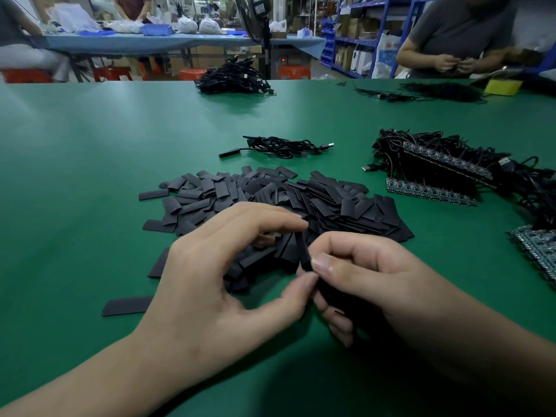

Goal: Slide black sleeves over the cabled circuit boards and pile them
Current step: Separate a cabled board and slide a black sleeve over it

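Observation:
A wide heap of flat black sleeves (270, 197) lies on the green table (90, 176) in front of me. My right hand (370, 284) grips a black piece low in the palm and pinches one black sleeve (302, 251) that stands up between thumb and forefinger. My left hand (222, 275) is curled beside it, its forefinger tip and thumb tip touching that same sleeve. What the right palm holds is mostly hidden. Bare circuit boards with black cables (445, 170) are stacked at the right. A small pile of sleeved, cabled boards (279, 145) lies beyond the heap.
A larger pile of black cables (234, 78) sits at the table's far edge. More boards (538, 251) lie at the right edge. A person (457, 34) works at the far right corner beside loose black wires (442, 91) and a yellow box (502, 85).

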